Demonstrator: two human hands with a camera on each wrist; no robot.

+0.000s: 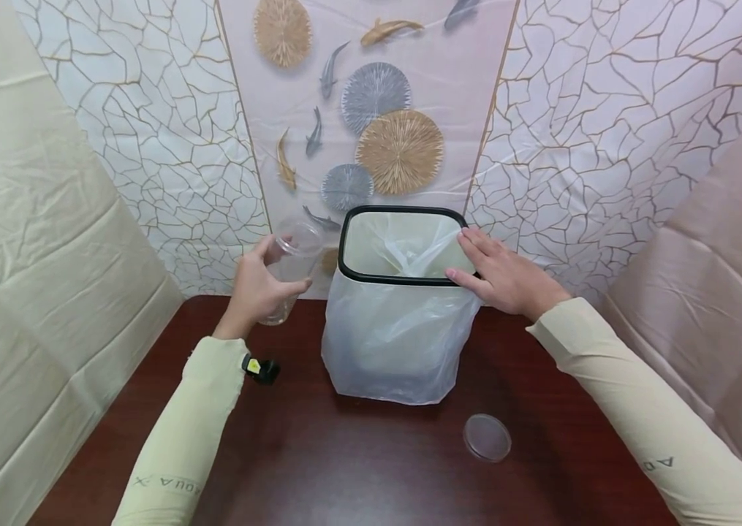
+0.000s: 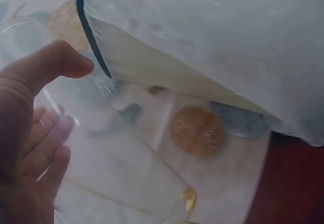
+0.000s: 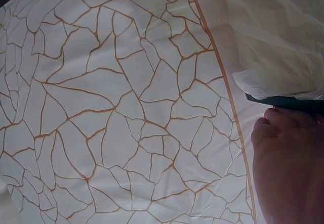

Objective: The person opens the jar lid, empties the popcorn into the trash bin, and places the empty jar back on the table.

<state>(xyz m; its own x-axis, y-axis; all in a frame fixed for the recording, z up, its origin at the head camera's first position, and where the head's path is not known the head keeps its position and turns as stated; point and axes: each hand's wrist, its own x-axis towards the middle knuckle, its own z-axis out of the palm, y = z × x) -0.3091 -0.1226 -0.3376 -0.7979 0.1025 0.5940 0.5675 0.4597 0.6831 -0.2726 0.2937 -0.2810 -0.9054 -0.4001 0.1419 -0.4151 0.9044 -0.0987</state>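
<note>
My left hand (image 1: pixel 264 283) grips a clear plastic cup (image 1: pixel 298 263), thumb across its near side and fingers behind it. The cup is tilted, held left of a trash bin (image 1: pixel 403 343) above the table. In the left wrist view the see-through cup wall (image 2: pixel 116 148) fills the lower left, with a small yellowish-brown bit near its base. A translucent plastic bag covers the bin, and a black rim (image 1: pixel 403 280) rings its top. My right hand (image 1: pixel 505 274) rests on the rim's right corner with fairly straight fingers.
A round clear lid (image 1: pixel 487 437) lies on the dark reddish-brown table (image 1: pixel 357 467), in front of the bin to the right. Patterned cloth (image 1: pixel 180 131) hangs behind the table. Beige drapes (image 1: pixel 28 256) stand on both sides. A black wrist device (image 1: pixel 262 369) sits at the left cuff.
</note>
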